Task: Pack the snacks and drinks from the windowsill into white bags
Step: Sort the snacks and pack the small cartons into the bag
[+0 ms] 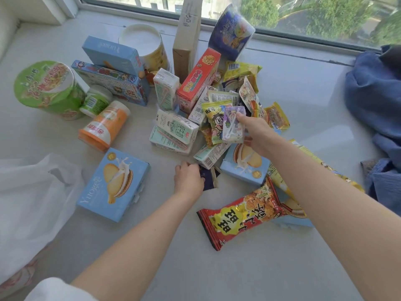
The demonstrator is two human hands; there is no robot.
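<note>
Snacks and drinks lie heaped on the grey windowsill [249, 268]. My right hand [257, 132] grips a small purple drink carton [233, 124] with a straw, lifted over the middle of the pile. My left hand [188, 179] holds a dark blue snack packet [209, 177] down on the sill, just in front of the pile. A white bag [32, 198] lies crumpled at the left edge. Milk cartons [176, 131], a red snack bag [240, 218] and a blue biscuit box [114, 184] lie close by.
Noodle cups [46, 88], an orange bottle [104, 127], a red box [198, 80] and a tall cardboard box [186, 38] stand toward the window [303, 16]. Blue cloth [375, 92] is piled at the right. Bare sill lies in front of me.
</note>
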